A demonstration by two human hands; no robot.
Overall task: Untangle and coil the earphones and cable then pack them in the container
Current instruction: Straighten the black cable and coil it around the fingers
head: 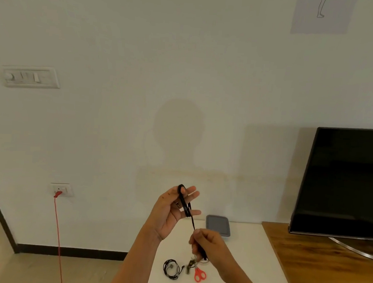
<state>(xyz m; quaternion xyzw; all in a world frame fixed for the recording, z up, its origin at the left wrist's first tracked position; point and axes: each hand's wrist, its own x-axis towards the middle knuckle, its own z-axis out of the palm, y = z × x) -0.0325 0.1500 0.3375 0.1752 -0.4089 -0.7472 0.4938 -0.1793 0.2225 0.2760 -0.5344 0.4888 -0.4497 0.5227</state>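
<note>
The black cable (pixel 186 204) is wound in thin loops across the spread fingers of the left hand (pixel 171 214). One strand drops to the right hand (pixel 211 247), which pinches it. Coiled black earphones (pixel 171 269) lie below both hands, and the grey-lidded container (pixel 217 227) sits just behind the right. The cable's end under the right hand is blurred.

Red-handled scissors (pixel 199 273) are laid on the white table (pixel 257 253). At R, a dark TV (pixel 341 182) is stood on a wooden board (pixel 317 263). A switch panel (pixel 31 77) is mounted on the wall (pixel 185 54), upper L. Lower down, a red plug (pixel 57 194) is fitted in a socket (pixel 62 189), w/ its red cord (pixel 57 232) hung straight down. A pale poster (pixel 321 16) is fixed top R.
</note>
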